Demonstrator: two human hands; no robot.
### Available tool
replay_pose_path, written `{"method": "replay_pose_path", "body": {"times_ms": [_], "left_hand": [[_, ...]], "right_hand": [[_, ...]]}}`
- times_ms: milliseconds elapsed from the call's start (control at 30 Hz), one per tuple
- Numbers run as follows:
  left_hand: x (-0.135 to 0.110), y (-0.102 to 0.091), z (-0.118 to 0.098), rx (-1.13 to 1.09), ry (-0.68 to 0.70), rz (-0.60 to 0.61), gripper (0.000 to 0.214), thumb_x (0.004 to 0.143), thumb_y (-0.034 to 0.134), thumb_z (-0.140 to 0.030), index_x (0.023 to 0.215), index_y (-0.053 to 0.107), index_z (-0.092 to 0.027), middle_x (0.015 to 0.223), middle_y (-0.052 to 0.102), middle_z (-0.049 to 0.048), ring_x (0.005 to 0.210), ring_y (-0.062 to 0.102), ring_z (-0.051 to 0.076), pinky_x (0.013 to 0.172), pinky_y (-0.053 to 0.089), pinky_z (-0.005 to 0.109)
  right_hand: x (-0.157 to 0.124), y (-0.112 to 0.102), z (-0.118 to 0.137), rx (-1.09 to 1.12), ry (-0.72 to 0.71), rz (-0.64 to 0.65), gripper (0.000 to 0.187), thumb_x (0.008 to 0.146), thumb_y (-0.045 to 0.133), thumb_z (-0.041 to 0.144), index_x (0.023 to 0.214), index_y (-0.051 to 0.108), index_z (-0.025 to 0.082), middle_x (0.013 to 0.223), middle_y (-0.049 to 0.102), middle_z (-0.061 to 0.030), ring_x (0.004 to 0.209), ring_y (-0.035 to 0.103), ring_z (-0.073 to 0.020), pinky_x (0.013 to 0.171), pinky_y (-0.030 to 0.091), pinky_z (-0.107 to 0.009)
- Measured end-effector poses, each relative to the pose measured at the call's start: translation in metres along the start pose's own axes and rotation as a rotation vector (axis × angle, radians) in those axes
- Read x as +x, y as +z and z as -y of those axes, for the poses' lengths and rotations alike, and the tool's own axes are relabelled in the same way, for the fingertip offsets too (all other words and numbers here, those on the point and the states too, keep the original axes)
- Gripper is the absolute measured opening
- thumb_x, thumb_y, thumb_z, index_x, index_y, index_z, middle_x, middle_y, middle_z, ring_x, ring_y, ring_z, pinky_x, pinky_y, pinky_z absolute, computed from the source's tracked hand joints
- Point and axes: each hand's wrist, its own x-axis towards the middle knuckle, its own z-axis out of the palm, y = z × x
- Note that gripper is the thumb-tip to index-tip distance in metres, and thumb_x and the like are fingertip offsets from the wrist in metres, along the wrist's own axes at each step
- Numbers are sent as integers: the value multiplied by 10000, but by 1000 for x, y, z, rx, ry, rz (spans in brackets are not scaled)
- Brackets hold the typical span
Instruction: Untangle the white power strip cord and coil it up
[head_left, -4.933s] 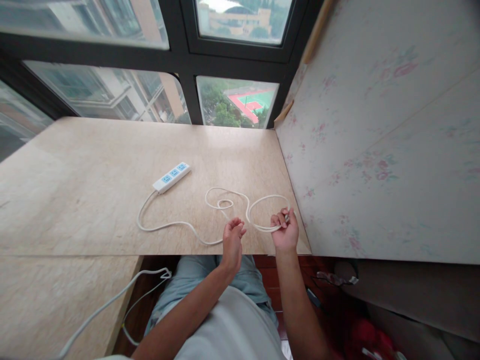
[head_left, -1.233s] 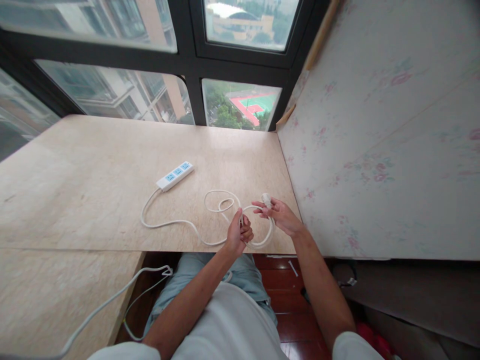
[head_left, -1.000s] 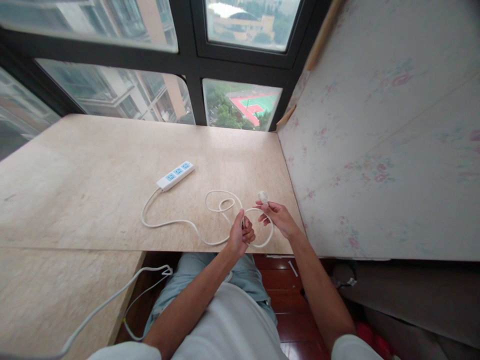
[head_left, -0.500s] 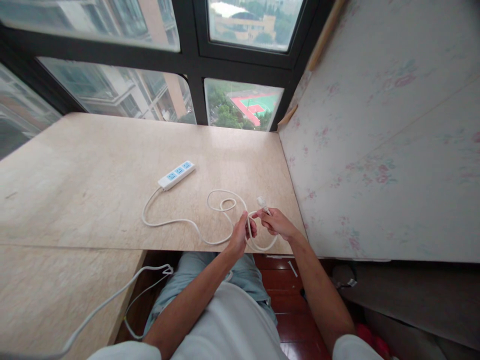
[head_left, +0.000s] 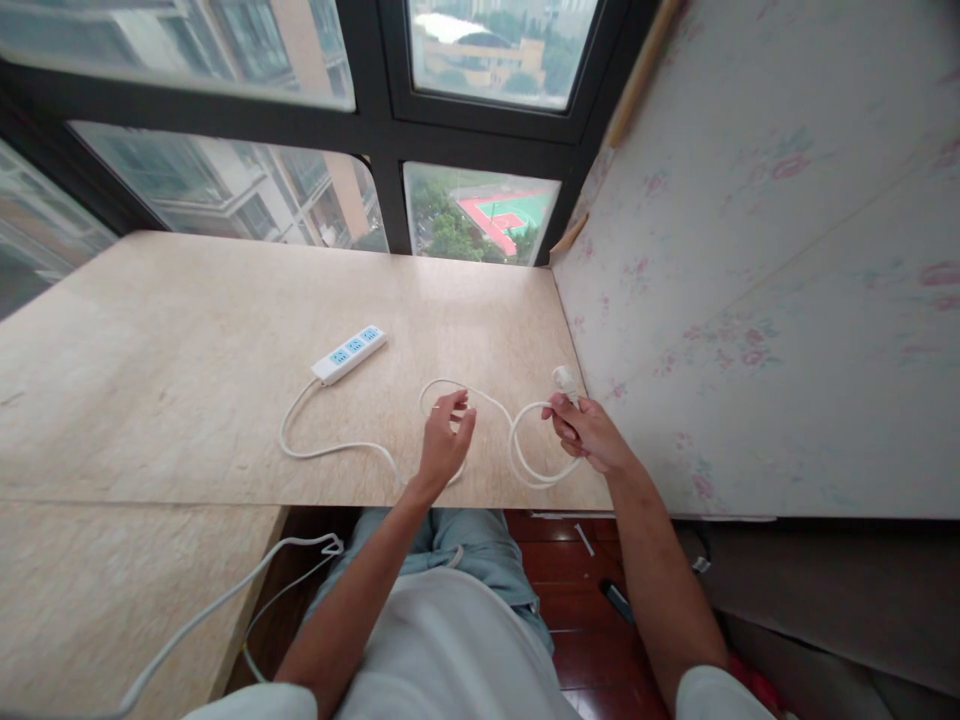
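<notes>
The right hand (head_left: 589,432) holds one cord (head_left: 512,440); one strip (head_left: 324,374) bears three sockets (head_left: 355,345).

1. No words, brands or numbers could be read anywhere in the view.
2. The white power strip (head_left: 349,355) bore blue socket panels (head_left: 355,345) with dark slots, and any lettering there was too small to make out.
3. Any marking on the pale plug (head_left: 564,379) was likewise illegible.
4. A small white patch (head_left: 701,565) at lower right was perhaps a label, too blurred to read.
</notes>
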Motion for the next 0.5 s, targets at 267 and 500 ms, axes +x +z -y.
{"method": "replay_pose_path", "body": {"times_ms": [267, 500], "left_hand": [[61, -24, 31, 626, -52, -50, 622, 748, 695, -356, 1262, 511, -57, 1268, 572, 276, 1250, 494, 374, 982, 406, 465], [76, -31, 26, 329, -92, 213, 290, 869, 521, -369, 769, 697, -161, 618, 605, 13, 602, 549, 141, 599, 405, 227]], "right_hand": [[-7, 2, 19, 143, -57, -63, 510, 652, 749, 664, 749, 586, 190, 459, 322, 100, 353, 150, -17, 305, 119, -178], [0, -1, 9, 95, -23, -96, 525, 668, 728, 668, 796, 571, 184, 480, 373, 98, 350, 154, -13, 303, 106, -181]]}}
